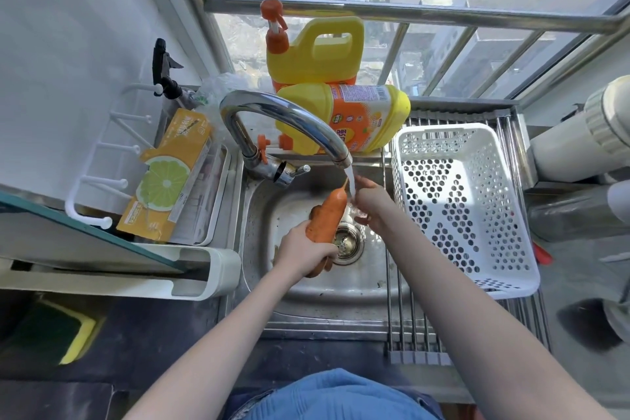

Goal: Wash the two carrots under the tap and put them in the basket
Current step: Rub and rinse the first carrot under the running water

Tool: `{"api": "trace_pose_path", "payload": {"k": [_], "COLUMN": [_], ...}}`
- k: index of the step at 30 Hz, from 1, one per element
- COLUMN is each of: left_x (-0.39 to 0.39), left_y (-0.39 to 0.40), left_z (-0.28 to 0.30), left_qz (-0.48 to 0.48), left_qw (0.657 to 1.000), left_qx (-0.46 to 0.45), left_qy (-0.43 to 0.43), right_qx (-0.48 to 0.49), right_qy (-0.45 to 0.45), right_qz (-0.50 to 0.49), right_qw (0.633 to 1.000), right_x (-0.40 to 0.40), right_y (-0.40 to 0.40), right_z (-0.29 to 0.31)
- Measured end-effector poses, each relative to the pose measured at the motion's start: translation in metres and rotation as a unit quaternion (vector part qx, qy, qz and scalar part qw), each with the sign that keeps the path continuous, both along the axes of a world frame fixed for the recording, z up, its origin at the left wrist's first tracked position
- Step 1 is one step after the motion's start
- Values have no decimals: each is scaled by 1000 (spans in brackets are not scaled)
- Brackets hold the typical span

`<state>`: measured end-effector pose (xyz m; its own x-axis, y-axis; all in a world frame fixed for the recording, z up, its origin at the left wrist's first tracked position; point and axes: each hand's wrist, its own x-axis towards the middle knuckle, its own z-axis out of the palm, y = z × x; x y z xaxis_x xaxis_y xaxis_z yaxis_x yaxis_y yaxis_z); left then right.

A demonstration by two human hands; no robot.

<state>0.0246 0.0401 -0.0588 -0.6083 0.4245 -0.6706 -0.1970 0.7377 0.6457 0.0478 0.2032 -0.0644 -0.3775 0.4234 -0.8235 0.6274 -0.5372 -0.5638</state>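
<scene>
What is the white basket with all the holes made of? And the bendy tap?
The white basket looks like moulded plastic: matte, thin walls, with neat rows of punched round holes. The tap looks like polished metal, probably chrome or steel: it is silvery and mirrors the window light along its curve.

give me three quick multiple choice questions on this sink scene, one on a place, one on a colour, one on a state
1. Where does the white basket sit?
A. on the rack right of the sink
B. inside the sink
C. on the window ledge

2. What colour are the two detergent jugs?
A. green
B. yellow
C. blue

3. What is the tap doing?
A. shut off
B. dripping into the basket
C. running

Answers: 1 A, it rests on the metal rods beside the sink. 2 B, both bodies are yellow. 3 C, a stream falls by the carrot gripped by the left hand.
</scene>
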Motion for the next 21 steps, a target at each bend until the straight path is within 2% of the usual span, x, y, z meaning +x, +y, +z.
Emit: {"api": "trace_pose_path", "payload": {"k": [2,5,9,13,16,18,21], "left_x": [0,1,2,0,0,2,11], "left_y": [0,3,8,4,1,1,3], "left_z": [-1,-1,-2,2,3,1,1], "left_qz": [-6,-7,1,-14,-37,-51,-71], "left_qw": [1000,1000,998,990,982,984,994], "left_qx": [-1,0,13,50,73,71,43], "left_qy": [-1,-15,-59,-131,-169,-154,-75], "right_qx": [-16,-113,-62,-132,-161,-181,-211], "right_qy": [33,117,160,124,82,36,-31], "right_qz": [-12,-62,-89,-149,-103,-68,-82], "right_qw": [999,985,981,972,978,981,974], "right_x": [0,-5,-13,-14,-10,-8,-11], "right_y": [-2,-7,-24,-21,-14,-7,0], "right_z": [4,14,15,22,31,32,31]}}
